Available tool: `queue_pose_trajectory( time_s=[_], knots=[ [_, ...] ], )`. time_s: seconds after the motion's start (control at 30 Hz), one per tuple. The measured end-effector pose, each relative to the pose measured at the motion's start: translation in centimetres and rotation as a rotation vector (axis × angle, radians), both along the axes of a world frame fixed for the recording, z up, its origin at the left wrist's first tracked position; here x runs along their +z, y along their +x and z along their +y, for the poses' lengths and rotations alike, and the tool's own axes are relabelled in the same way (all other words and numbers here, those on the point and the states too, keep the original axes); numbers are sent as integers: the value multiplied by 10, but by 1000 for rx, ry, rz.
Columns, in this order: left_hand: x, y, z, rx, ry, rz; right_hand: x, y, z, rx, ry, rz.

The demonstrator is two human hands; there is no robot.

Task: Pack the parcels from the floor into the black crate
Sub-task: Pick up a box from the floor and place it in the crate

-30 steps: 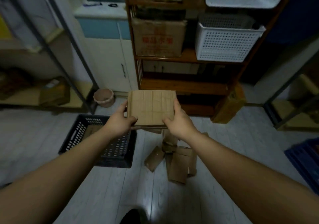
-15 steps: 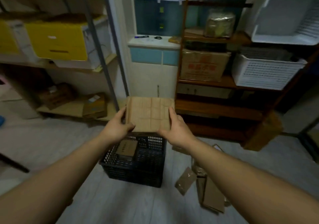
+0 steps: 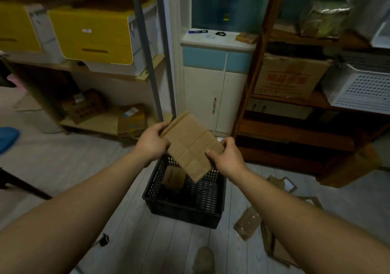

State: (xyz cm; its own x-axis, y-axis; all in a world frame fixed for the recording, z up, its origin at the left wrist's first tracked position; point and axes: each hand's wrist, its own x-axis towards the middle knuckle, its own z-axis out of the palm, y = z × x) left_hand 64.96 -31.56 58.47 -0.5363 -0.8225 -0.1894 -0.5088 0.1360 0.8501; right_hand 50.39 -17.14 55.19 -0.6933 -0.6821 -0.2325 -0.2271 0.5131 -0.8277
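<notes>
Dim, cool, flat light here, and the black crate (image 3: 183,202) reads as a dark mass with deep shadow inside. Up and left of the crate, the yellow boxes (image 3: 90,37) are the brightest patch. Away from the crate, toward the edges, the shelves (image 3: 99,124) bow and smear soft.

The flat brown cardboard parcel (image 3: 190,145) bore grid creases; the black plastic crate (image 3: 190,210) was latticed; yellow-fronted bins (image 3: 92,35) sat upper left.
</notes>
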Motion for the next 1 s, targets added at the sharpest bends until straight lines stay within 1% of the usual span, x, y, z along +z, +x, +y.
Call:
queue_pose_trajectory(
  time_s=[0.2,0.3,0.4,0.47,0.53,0.63,0.73,0.8,0.93,1.0],
  knots=[
    [-16,-50,-53,66,-28,-34,-20,-32,-78,54,-101,-40],
    [-31,-70,-76,78,22,-53,-39,-45,-111,147,-24,-9],
    [-56,-83,-105,42,97,-150,-66,-56,-129,226,98,48],
    [-75,-89,-122,-38,89,-237,-84,-61,-139,236,138,75],
    [-97,-94,-134,-145,57,-249,-103,-61,-150,191,161,8],
    [-142,-100,-154,-271,25,-267,-139,-51,-165,96,165,-116],
    [-196,-100,-177,-387,10,-383,-187,-36,-181,18,152,-146],
    [-233,-96,-192,-467,27,-472,-220,-24,-193,-18,181,-150],
    [-328,-82,-218,-570,81,-533,-310,1,-213,-26,288,-181],
    [-381,-75,-226,-618,86,-613,-362,8,-221,-18,332,-202]
  ],
)
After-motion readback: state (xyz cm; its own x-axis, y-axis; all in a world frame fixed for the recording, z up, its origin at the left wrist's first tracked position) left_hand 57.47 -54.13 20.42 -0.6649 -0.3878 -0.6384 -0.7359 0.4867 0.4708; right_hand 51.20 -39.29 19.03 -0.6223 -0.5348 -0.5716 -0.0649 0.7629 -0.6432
